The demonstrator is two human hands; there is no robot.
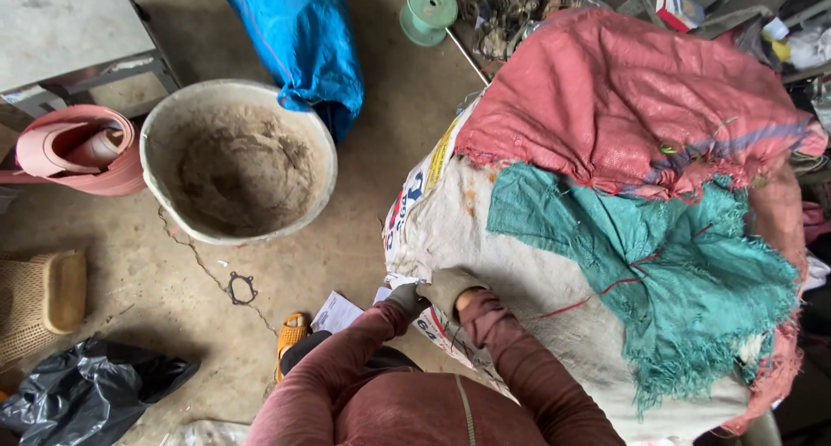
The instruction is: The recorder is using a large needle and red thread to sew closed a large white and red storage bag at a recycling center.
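While hands grip sack — basin beside.

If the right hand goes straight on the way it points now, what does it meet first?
Probably nothing new: the right hand already rests on the white woven sack. Further along, it would likely reach the teal patch.
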